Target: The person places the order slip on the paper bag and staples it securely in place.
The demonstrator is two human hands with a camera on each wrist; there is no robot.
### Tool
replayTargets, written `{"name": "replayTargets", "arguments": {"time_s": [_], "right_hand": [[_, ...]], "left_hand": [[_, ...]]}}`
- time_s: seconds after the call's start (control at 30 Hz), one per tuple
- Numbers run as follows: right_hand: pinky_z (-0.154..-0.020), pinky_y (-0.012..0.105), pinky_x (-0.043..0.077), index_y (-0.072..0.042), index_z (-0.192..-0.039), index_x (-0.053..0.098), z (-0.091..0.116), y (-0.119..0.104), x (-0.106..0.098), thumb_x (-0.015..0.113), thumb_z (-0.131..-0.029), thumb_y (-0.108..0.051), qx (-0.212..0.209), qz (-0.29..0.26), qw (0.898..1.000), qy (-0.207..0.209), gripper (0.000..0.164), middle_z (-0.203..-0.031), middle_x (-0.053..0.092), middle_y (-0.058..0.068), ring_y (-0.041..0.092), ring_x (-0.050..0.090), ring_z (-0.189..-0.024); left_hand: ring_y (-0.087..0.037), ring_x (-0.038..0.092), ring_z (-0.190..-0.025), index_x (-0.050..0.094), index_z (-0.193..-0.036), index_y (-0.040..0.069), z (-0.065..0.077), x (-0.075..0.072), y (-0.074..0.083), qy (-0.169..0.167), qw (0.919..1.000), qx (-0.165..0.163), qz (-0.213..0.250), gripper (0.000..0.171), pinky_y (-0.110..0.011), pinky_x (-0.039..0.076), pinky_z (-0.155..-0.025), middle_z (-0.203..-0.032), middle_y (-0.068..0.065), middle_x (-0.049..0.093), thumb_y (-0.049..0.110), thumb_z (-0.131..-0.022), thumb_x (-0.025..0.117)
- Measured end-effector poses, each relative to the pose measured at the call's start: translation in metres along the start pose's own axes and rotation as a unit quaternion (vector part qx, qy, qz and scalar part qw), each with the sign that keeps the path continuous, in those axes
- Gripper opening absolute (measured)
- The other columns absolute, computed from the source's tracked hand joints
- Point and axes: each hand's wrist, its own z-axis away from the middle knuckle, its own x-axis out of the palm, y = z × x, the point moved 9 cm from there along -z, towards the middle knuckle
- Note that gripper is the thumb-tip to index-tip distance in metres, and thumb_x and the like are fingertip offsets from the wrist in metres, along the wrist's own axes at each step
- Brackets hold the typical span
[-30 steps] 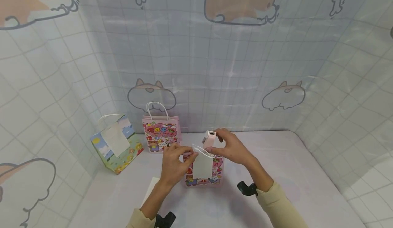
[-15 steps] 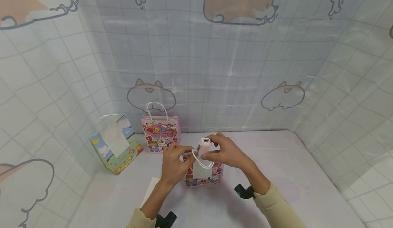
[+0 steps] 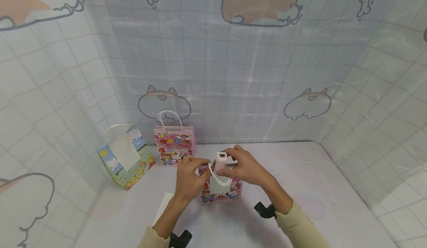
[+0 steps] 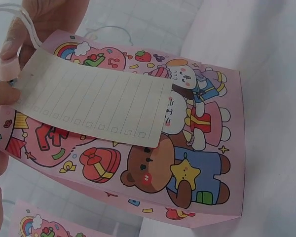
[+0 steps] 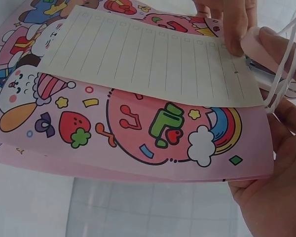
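A pink paper gift bag (image 3: 235, 188) with cartoon animals stands upright in the middle of the table. Against its front lies a cream lined checklist sheet (image 4: 93, 98), near the bag's top edge. My left hand (image 3: 191, 177) pinches the sheet and bag at the top left. My right hand (image 3: 247, 167) grips a small pink stapler (image 3: 219, 162), its nose at the sheet's top edge in the right wrist view. Whether the stapler is pressed together on the paper, I cannot tell. The bag's white cord handle (image 3: 222, 184) droops over the front, beside the stapler.
A second pink gift bag (image 3: 176, 144) stands at the back left. Left of it leans a blue-green bag (image 3: 143, 166) with a sheet (image 3: 126, 151) on its front. Another pale sheet (image 3: 163, 208) lies partly under my left forearm. A patterned curtain wall rises behind the table.
My right hand has brought the stapler left and down to the sheet's top edge. The cord handle has dropped forward over the sheet. My left hand has stayed in place.
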Motion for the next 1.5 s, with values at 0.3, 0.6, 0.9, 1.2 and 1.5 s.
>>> {"name": "replayTargets", "arguments": {"time_s": [0.3, 0.6, 0.9, 1.2, 1.5], "right_hand": [[-0.082, 0.033, 0.056, -0.018, -0.126, 0.066, 0.0029, 0.0013, 0.0007, 0.083, -0.081, -0.045, -0.009, 0.043, 0.999, 0.0, 0.055, -0.109, 0.06, -0.005, 0.02, 0.055, -0.102], [-0.083, 0.032, 0.057, -0.02, -0.127, 0.066, 0.0057, 0.0062, 0.0002, 0.084, -0.08, -0.045, -0.001, 0.046, 0.999, -0.004, 0.056, -0.112, 0.058, -0.007, 0.016, 0.053, -0.103], [-0.086, 0.031, 0.056, -0.022, -0.122, 0.067, 0.006, 0.0097, 0.0006, 0.082, -0.082, -0.044, -0.008, 0.041, 0.999, -0.006, 0.048, -0.107, 0.055, -0.009, 0.01, 0.053, -0.108], [-0.086, 0.029, 0.056, -0.023, -0.123, 0.068, 0.0051, 0.009, -0.0011, 0.081, -0.083, -0.045, -0.019, 0.068, 0.998, 0.004, 0.047, -0.108, 0.057, -0.013, 0.006, 0.051, -0.103], [-0.085, 0.028, 0.056, -0.022, -0.122, 0.068, 0.0042, 0.0077, -0.0026, 0.081, -0.083, -0.04, -0.03, 0.058, 0.998, 0.008, 0.045, -0.109, 0.057, -0.011, 0.007, 0.05, -0.102]], "left_hand": [[-0.009, 0.051, -0.081, 0.078, -0.091, 0.017, -0.0002, -0.0003, 0.0014, -0.005, 1.0, -0.003, 0.001, 0.018, -0.039, 0.031, -0.08, -0.087, 0.005, 0.076, 0.018, -0.076, 0.087], [-0.01, 0.051, -0.082, 0.078, -0.091, 0.017, 0.0003, 0.0002, 0.0012, -0.008, 0.9999, -0.006, -0.001, 0.018, -0.04, 0.031, -0.08, -0.086, 0.005, 0.076, 0.015, -0.076, 0.087], [-0.011, 0.051, -0.083, 0.078, -0.091, 0.018, -0.0003, 0.0, 0.0012, -0.007, 1.0, 0.0, 0.003, 0.018, -0.04, 0.031, -0.081, -0.086, 0.005, 0.076, 0.015, -0.076, 0.087], [-0.011, 0.053, -0.083, 0.078, -0.091, 0.019, -0.0024, 0.0015, 0.0005, -0.014, 0.9999, -0.002, -0.001, 0.016, -0.04, 0.031, -0.081, -0.087, 0.006, 0.076, 0.017, -0.077, 0.086], [-0.011, 0.052, -0.083, 0.078, -0.091, 0.019, -0.0044, 0.0018, 0.0008, -0.016, 0.9999, -0.004, -0.001, 0.016, -0.039, 0.03, -0.079, -0.087, 0.006, 0.076, 0.017, -0.078, 0.086]]}}
